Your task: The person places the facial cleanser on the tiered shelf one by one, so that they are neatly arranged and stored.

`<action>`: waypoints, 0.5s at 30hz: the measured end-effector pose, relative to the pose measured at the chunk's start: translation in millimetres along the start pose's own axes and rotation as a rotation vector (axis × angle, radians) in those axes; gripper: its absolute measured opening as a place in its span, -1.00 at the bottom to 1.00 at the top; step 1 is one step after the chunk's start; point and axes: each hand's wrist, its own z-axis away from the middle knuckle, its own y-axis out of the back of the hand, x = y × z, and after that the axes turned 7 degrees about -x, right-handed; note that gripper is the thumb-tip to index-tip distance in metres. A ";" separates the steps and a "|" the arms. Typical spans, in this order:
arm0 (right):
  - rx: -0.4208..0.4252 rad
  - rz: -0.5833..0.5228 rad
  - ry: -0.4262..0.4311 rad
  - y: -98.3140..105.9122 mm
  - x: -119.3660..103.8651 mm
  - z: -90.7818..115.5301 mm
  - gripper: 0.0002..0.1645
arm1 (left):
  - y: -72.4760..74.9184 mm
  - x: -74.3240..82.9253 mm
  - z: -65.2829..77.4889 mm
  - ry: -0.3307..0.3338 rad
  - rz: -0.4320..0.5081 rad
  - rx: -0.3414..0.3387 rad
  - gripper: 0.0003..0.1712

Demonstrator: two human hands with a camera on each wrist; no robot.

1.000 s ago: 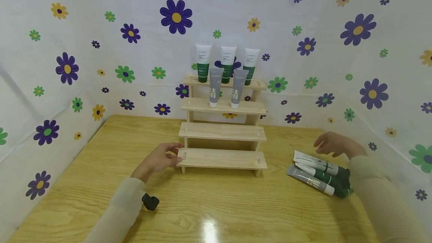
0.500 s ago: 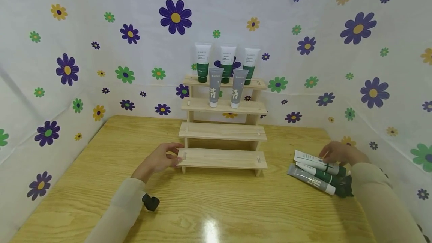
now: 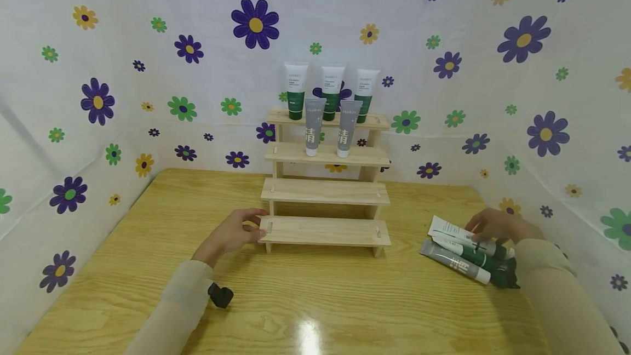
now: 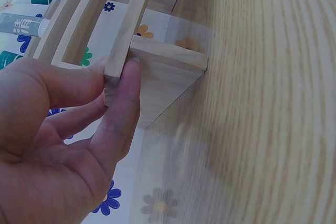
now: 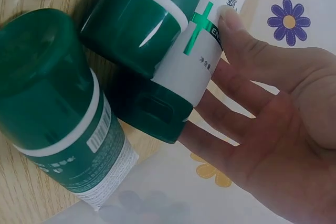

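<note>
My left hand [image 3: 230, 236] pinches the left end of the lowest board of a stepped wooden display rack [image 3: 322, 230]. Thumb and fingers lie on either face of that board [image 4: 122, 51] in the left wrist view. At the right, my right hand [image 3: 502, 225] holds a white squeeze tube [image 3: 449, 229] with a green cross and dark green cap. Its thumb lies on the tube's printed side and the fingers curl behind it, as the right wrist view shows. Beside that tube lie a green-and-white tube [image 3: 473, 256] and a grey tube [image 3: 455, 261] with a white cap.
Three white-and-green tubes [image 3: 330, 92] stand on the rack's top tier. Two grey tubes [image 3: 314, 126] stand one tier lower. A wooden table [image 3: 296, 300] bears it all, with flower-print cloth [image 3: 207, 86] hanging behind and at the sides.
My right hand has come down onto the white tube and taken hold of it; the tube's far end has lifted slightly. My left hand has stayed on the rack.
</note>
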 end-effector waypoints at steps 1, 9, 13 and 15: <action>-0.002 -0.001 -0.004 0.2 -0.2 -0.2 -0.53 | 0.1 0.0 0.1 -0.001 -0.001 0.000 -0.40; -0.028 0.016 0.012 0.2 -3.5 -1.3 -0.50 | -1.1 0.3 0.0 -0.009 -0.003 0.004 -0.40; -0.013 0.022 0.035 0.5 -3.2 -3.3 -0.51 | -1.1 1.5 0.9 -0.005 0.009 0.005 -0.40; 0.007 0.022 0.029 1.2 -3.6 -4.7 -0.51 | -1.0 1.9 1.5 -0.009 0.007 0.002 -0.40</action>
